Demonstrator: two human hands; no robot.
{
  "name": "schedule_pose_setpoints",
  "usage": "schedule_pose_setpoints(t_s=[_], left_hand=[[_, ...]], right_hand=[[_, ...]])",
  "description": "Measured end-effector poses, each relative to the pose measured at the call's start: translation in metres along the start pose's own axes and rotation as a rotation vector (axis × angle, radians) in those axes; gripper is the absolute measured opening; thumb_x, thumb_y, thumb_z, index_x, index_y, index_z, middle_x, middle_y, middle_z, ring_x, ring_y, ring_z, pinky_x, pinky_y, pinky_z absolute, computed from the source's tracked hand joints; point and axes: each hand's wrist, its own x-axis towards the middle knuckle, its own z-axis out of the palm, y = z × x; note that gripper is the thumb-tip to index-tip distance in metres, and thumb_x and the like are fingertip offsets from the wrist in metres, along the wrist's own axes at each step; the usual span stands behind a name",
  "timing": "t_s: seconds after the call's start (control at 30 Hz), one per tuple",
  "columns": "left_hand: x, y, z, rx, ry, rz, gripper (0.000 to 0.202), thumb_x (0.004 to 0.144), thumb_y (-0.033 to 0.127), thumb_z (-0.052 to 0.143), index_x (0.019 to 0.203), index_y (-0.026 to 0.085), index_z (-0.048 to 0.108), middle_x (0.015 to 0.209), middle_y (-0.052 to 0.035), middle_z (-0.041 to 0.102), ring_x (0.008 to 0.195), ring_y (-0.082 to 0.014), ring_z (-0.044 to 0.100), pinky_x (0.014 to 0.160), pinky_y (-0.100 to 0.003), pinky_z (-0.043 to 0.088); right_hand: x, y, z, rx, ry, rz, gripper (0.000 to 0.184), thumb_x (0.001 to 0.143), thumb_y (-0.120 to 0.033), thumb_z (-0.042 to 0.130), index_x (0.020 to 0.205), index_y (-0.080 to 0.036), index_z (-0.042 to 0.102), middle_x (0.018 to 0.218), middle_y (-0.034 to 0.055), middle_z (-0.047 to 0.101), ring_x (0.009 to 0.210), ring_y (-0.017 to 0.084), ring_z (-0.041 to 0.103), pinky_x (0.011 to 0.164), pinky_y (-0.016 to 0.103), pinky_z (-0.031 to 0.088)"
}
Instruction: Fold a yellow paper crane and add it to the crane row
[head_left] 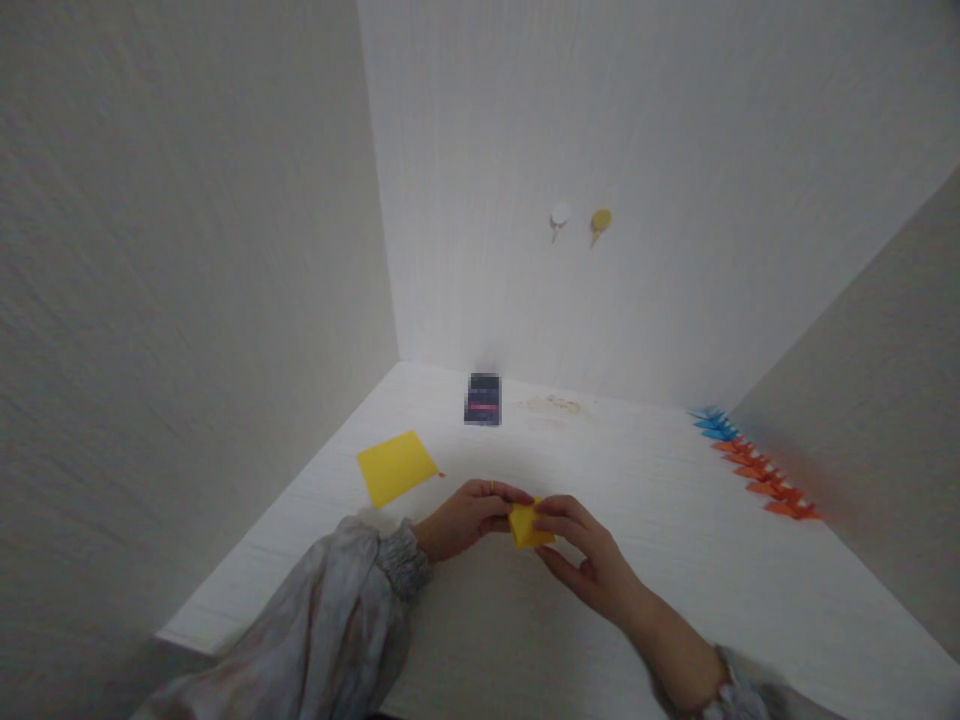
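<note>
Left hand (465, 520), right hand (581, 562); both pinched

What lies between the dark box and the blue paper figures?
Head view: only a faint tan smudge, near the dark box; otherwise bare tabletop up to the blue figures.

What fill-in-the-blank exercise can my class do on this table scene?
1. The left hand and right hand pinch a folded paper coloured ____.
2. The flat sheet lies on the person's ____ side.
3. Beyond the orange figures lie other figures coloured ____.
Missing words: yellow; left; blue.
</note>
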Motion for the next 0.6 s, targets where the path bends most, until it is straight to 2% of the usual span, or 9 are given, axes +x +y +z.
schedule_pose_setpoints(t_s=[0.07, 0.17, 0.3, 0.43, 0.6], left_hand=[[0.001, -0.001, -0.001, -0.005, 0.02, 0.01, 0.023, 0.066, 0.016, 0.055, 0.087, 0.011, 0.063, 0.092, -0.0091, 0.062, 0.085, -0.0181, 0.057, 0.082, -0.034, 0.041], [0.002, -0.003, 0.0, -0.005, 0.061, 0.022, 0.022, 0.065, 0.017, 0.057, 0.085, 0.012, 0.063, 0.095, -0.0083, 0.061, 0.089, -0.0184, 0.055, 0.085, -0.034, 0.039], [0.003, -0.003, 0.002, 0.005, 0.097, 0.025, 0.021, 0.065, 0.017, 0.057, 0.084, 0.012, 0.064, 0.094, -0.0079, 0.062, 0.09, -0.0182, 0.055, 0.086, -0.034, 0.039], [0.004, -0.003, 0.005, 0.009, 0.13, -0.006, 0.018, 0.066, 0.018, 0.056, 0.08, 0.011, 0.064, 0.085, -0.0071, 0.064, 0.082, -0.0166, 0.057, 0.082, -0.034, 0.04], [0.005, -0.005, 0.006, 0.054, 0.148, -0.065, 0.019, 0.063, 0.021, 0.06, 0.078, 0.01, 0.064, 0.077, -0.0049, 0.064, 0.076, -0.014, 0.057, 0.08, -0.032, 0.04]], right_hand=[[-0.001, 0.003, 0.001, -0.078, -0.015, -0.021, 0.026, 0.077, -0.013, 0.049, 0.101, -0.023, 0.051, 0.103, 0.0079, 0.047, 0.095, 0.017, 0.048, 0.078, 0.031, 0.044], [-0.002, 0.007, 0.001, -0.239, 0.032, -0.057, 0.024, 0.078, -0.014, 0.049, 0.1, -0.024, 0.053, 0.098, 0.0074, 0.05, 0.09, 0.017, 0.049, 0.074, 0.032, 0.044], [0.0, 0.007, 0.0, -0.409, 0.03, -0.134, 0.019, 0.079, -0.015, 0.049, 0.096, -0.019, 0.056, 0.087, 0.0073, 0.055, 0.08, 0.017, 0.049, 0.068, 0.033, 0.042], [0.002, 0.001, 0.002, -0.468, -0.082, -0.186, 0.019, 0.08, -0.011, 0.043, 0.094, -0.015, 0.056, 0.078, 0.0069, 0.058, 0.071, 0.016, 0.048, 0.065, 0.033, 0.04], [0.003, -0.004, 0.004, -0.466, -0.113, -0.174, 0.019, 0.082, -0.011, 0.04, 0.086, -0.013, 0.058, 0.072, 0.0068, 0.057, 0.068, 0.016, 0.047, 0.064, 0.033, 0.039]])
